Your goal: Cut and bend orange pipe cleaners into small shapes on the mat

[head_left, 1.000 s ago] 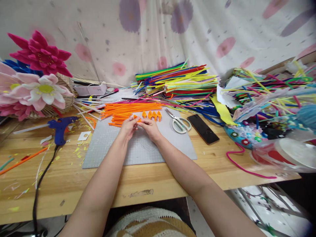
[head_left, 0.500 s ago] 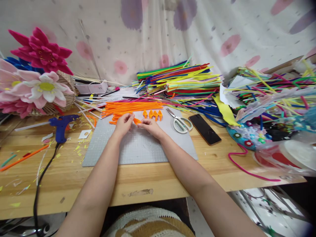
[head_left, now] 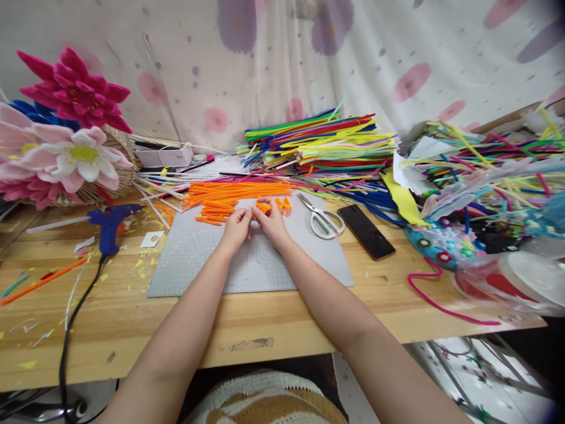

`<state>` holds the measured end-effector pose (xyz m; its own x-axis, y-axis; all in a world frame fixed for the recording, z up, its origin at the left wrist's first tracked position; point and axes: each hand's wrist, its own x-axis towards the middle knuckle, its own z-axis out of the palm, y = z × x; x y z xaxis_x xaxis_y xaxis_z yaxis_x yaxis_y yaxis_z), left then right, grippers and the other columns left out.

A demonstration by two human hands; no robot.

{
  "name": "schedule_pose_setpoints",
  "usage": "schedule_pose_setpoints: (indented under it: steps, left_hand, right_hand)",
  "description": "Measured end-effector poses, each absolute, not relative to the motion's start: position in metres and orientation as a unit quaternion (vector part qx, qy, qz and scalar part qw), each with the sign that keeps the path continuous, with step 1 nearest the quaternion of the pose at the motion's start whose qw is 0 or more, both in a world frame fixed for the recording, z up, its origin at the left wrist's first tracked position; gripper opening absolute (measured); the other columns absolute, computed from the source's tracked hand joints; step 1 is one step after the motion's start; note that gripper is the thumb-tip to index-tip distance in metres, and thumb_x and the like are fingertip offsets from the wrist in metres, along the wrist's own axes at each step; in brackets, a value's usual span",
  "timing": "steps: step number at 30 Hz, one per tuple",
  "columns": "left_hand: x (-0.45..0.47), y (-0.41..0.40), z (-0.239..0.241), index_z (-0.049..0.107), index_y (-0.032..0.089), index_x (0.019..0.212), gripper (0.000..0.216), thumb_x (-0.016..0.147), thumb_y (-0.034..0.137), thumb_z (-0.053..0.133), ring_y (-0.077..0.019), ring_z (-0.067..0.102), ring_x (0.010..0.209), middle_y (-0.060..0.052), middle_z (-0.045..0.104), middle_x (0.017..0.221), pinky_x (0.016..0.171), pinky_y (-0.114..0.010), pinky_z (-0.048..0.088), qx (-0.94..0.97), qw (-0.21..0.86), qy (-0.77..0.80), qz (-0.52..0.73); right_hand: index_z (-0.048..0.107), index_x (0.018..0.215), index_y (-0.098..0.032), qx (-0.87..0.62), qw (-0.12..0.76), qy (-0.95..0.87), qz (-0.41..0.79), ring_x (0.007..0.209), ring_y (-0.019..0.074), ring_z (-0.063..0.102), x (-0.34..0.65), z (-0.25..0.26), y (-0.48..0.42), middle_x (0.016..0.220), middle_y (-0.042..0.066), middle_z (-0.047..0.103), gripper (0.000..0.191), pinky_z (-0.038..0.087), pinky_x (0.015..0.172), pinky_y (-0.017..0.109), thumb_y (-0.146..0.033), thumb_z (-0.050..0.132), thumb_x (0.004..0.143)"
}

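Observation:
My left hand [head_left: 237, 228] and my right hand [head_left: 271, 225] meet above the grey cutting mat [head_left: 185, 265], fingertips close together. Both pinch a small orange pipe cleaner piece [head_left: 253, 217] that their fingers mostly hide. Just behind my right hand, folded orange pipe cleaner shapes [head_left: 282, 205] stand in a row, partly covered by it. Left of my left hand lie short cut orange pipe cleaners [head_left: 216, 209], and behind these a bundle of long orange pipe cleaners [head_left: 238, 191].
Scissors [head_left: 324, 221] and a black phone [head_left: 366, 231] lie to the right. At left are a blue glue gun [head_left: 110, 227] with its cord and several fuzzy flowers [head_left: 75, 88]. Colourful pipe cleaner piles [head_left: 326, 141] line the back; a plastic-wrapped tub [head_left: 516, 282] stands far right.
Both hands have come closer together, the left moving right. The orange piece, plainly seen between them before, is now mostly hidden, and my right hand's fingers cover part of the shapes' row.

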<state>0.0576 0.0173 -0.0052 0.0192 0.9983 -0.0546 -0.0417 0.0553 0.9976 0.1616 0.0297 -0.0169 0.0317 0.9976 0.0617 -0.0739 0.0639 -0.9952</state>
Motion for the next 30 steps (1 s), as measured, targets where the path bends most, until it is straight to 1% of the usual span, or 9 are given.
schedule_pose_setpoints:
  steps: [3,5,8,12,18,23,26,30]
  left_hand:
    - [0.060,0.014,0.000,0.046,0.018,0.062,0.036,0.067,0.049,0.063,-0.0041,0.030,0.034,0.008,0.036,0.046,0.031,-0.018,0.024,0.430,0.603,0.459,0.491]
    - [0.060,0.013,0.003,0.046,0.018,0.063,0.038,0.066,0.051,0.064,-0.0037,0.031,0.035,0.007,0.039,0.048,0.030,-0.018,0.022,0.416,0.622,0.450,0.488]
    - [0.061,0.012,0.004,0.045,0.017,0.061,0.039,0.063,0.049,0.068,-0.0030,0.030,0.035,0.008,0.039,0.047,0.030,-0.017,0.019,0.424,0.605,0.451,0.502]
    - [0.065,0.012,0.002,0.044,0.017,0.059,0.039,0.061,0.046,0.070,-0.0015,0.025,0.033,0.009,0.037,0.042,0.032,-0.017,0.016,0.416,0.590,0.437,0.536]
    - [0.068,0.007,-0.001,0.046,0.016,0.058,0.038,0.060,0.044,0.071,-0.0005,0.024,0.031,0.010,0.033,0.038,0.032,-0.016,0.014,0.362,0.602,0.411,0.581]
    - [0.068,0.005,0.000,0.045,0.016,0.056,0.038,0.061,0.044,0.070,-0.0011,0.025,0.030,0.010,0.035,0.038,0.029,-0.017,0.013,0.370,0.569,0.411,0.609]
    - [0.068,0.006,0.001,0.046,0.017,0.056,0.038,0.062,0.046,0.070,-0.0018,0.026,0.029,0.009,0.037,0.038,0.028,-0.017,0.016,0.388,0.557,0.418,0.604]
    - [0.066,0.010,0.000,0.046,0.017,0.057,0.039,0.065,0.050,0.066,-0.0035,0.031,0.031,0.008,0.038,0.039,0.029,-0.017,0.021,0.395,0.564,0.426,0.587]
  right_hand:
    - [0.041,0.096,-0.023,-0.453,0.543,-0.452,0.544,0.042,0.0060,0.034,0.162,-0.016,0.031,0.054,-0.009,0.040,0.039,0.026,0.043,0.021,-0.040,0.061,0.068]
    - [0.041,0.096,-0.022,-0.447,0.539,-0.431,0.569,0.040,0.0054,0.032,0.162,-0.014,0.031,0.053,-0.010,0.039,0.038,0.025,0.041,0.021,-0.037,0.062,0.067]
    - [0.043,0.094,-0.022,-0.426,0.534,-0.400,0.610,0.039,0.0050,0.031,0.162,-0.011,0.030,0.050,-0.010,0.038,0.037,0.022,0.040,0.020,-0.032,0.063,0.065]
    - [0.046,0.091,-0.021,-0.386,0.524,-0.340,0.679,0.038,0.0040,0.029,0.160,-0.007,0.030,0.049,-0.010,0.039,0.033,0.017,0.039,0.019,-0.031,0.064,0.065]
    - [0.048,0.083,-0.019,-0.351,0.528,-0.249,0.732,0.036,0.0026,0.030,0.152,-0.003,0.025,0.045,-0.011,0.042,0.027,0.020,0.036,0.016,-0.022,0.065,0.063]
    - [0.049,0.070,-0.017,-0.333,0.503,-0.206,0.770,0.034,0.0019,0.029,0.147,0.000,0.023,0.040,-0.010,0.040,0.015,0.020,0.034,0.015,-0.019,0.062,0.065]
    - [0.048,0.066,-0.017,-0.326,0.506,-0.204,0.772,0.033,0.0017,0.030,0.147,-0.002,0.024,0.040,-0.010,0.041,0.015,0.022,0.034,0.015,-0.020,0.063,0.067]
    - [0.045,0.061,-0.017,-0.309,0.516,-0.251,0.758,0.033,0.0038,0.035,0.146,-0.006,0.024,0.040,-0.008,0.044,0.023,0.027,0.033,0.017,-0.028,0.064,0.068]
